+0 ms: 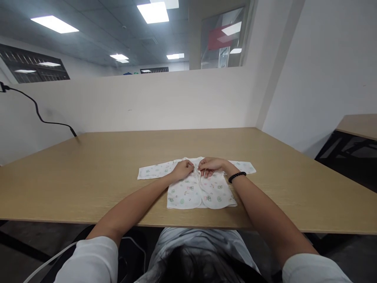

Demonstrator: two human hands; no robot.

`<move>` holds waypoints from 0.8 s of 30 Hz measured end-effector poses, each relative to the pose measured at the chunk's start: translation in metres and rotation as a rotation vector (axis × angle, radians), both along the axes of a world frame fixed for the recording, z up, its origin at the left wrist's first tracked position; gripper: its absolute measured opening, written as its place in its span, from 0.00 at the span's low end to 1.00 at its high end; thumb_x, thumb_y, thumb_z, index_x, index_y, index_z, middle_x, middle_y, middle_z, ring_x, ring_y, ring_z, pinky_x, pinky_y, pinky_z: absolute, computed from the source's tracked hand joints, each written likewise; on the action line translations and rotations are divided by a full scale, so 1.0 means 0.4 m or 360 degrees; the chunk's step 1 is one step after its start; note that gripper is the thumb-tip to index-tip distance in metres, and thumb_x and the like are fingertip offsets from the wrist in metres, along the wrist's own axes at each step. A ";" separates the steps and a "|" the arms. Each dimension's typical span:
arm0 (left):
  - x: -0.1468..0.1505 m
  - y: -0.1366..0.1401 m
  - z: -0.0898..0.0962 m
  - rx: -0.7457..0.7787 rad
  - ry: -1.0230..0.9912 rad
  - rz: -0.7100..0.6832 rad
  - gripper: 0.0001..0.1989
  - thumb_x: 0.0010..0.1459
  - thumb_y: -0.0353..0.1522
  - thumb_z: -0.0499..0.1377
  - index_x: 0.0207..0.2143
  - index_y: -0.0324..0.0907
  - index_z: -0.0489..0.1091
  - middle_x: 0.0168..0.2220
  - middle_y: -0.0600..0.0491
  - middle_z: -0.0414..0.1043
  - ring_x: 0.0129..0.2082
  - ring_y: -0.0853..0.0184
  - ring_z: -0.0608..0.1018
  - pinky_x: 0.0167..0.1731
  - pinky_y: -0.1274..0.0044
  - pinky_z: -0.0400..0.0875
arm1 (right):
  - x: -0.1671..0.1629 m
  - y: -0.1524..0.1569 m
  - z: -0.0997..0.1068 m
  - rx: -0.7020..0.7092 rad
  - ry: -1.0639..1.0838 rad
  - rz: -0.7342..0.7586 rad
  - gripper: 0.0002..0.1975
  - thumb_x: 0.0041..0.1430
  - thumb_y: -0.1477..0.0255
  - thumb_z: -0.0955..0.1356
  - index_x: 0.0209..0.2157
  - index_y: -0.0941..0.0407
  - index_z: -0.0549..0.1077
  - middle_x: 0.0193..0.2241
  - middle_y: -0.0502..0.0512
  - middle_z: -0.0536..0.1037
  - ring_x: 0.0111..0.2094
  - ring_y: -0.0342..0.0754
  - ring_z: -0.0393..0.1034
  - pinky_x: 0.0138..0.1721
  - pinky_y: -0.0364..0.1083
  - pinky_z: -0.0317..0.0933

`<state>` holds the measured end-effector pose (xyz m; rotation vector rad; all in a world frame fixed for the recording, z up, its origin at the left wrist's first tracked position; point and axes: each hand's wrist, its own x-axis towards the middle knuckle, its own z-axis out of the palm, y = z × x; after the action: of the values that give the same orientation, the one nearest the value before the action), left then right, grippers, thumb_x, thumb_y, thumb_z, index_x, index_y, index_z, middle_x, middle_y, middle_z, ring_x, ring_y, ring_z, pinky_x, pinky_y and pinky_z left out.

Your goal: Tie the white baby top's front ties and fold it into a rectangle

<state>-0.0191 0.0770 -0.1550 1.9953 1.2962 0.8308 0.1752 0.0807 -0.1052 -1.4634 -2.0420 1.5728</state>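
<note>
A small white baby shirt [188,192] with a green and pink animal print lies flat on the table, its sleeves spread out to both sides. Its front opening runs down the middle, and the two rounded front edges meet near the hem. My left hand [183,170] pinches the left front edge close to the neckline. Opposite it, my right hand [210,166] is closed on the other front edge, with a dark beaded bracelet [237,176] round the wrist. Fingertips of both hands nearly meet at the opening; any fastener between them is too small to make out.
The wooden table [112,157] reaches back to a low white partition [165,102]. On the left, a black cable [38,114] curves down to the table's edge. Another table [359,125] stands at the far right beyond a white wall [324,70].
</note>
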 end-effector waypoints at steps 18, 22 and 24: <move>-0.014 0.025 0.034 -0.0213 0.0099 -0.0037 0.12 0.53 0.32 0.55 0.18 0.40 0.65 0.11 0.59 0.60 0.12 0.73 0.61 0.17 0.80 0.54 | -0.086 -0.022 -0.059 0.0966 -0.0460 -0.0396 0.07 0.45 0.70 0.72 0.29 0.56 0.75 0.24 0.50 0.78 0.24 0.42 0.69 0.22 0.39 0.53; -0.015 0.030 0.032 -0.0244 0.0054 -0.0072 0.12 0.53 0.35 0.58 0.19 0.40 0.66 0.11 0.60 0.58 0.11 0.74 0.59 0.16 0.81 0.52 | -0.075 -0.008 -0.061 0.0899 -0.0416 -0.0373 0.02 0.46 0.74 0.70 0.25 0.57 0.74 0.19 0.49 0.74 0.21 0.41 0.65 0.21 0.39 0.52; -0.017 0.028 0.028 -0.0249 0.0015 -0.0080 0.08 0.53 0.35 0.58 0.24 0.39 0.68 0.13 0.60 0.61 0.12 0.74 0.61 0.16 0.81 0.53 | -0.062 0.004 -0.061 0.0786 -0.0312 -0.0330 0.01 0.46 0.76 0.70 0.23 0.58 0.72 0.15 0.47 0.70 0.18 0.40 0.62 0.20 0.38 0.52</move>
<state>-0.0258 0.0881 -0.1440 1.9025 1.2704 0.6756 0.1506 0.0823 -0.1297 -1.6041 -2.0924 0.7956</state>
